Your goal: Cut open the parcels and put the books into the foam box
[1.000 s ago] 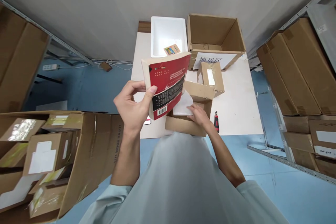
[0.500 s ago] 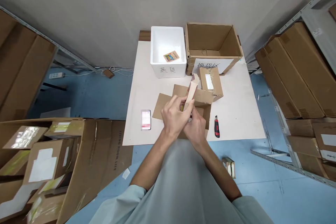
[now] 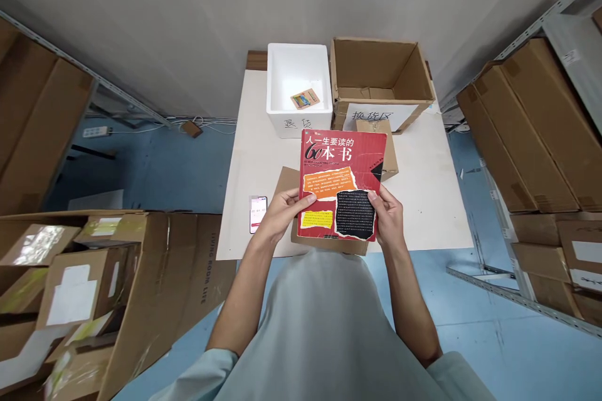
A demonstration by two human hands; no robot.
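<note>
A red paperback book [image 3: 324,138] is held up above the near edge of the table [image 3: 254,144], its front cover facing the wearer and the white title reading upright. The left hand [image 3: 282,212] pinches the book's left edge, thumb on the cover and fingers behind; the right hand [image 3: 389,216] grips the right edge the same way, its thumb over the black panel. Both grips are narrow, closed on the book's thickness. Orange and yellow torn-paper panels also show on the cover. Behind and below the book, an opened cardboard box [image 3: 329,247] sits at the table's near edge, mostly hidden, one flap spread to the left. A smartphone [image 3: 258,213] with a lit screen lies near the table's near left corner. Along the far edge, a white foam box [image 3: 298,124] with handwriting on its front holds a small colourful card [image 3: 305,99]; just to its right stands a large open carton [image 3: 371,69] with a handwritten paper sign [image 3: 399,115] on its front. A small taped carton [image 3: 391,156] is in front of that sign, partly covered by the book. Beyond the table's left edge, a big box [image 3: 174,263] holds many parcels [image 3: 73,294].
</note>
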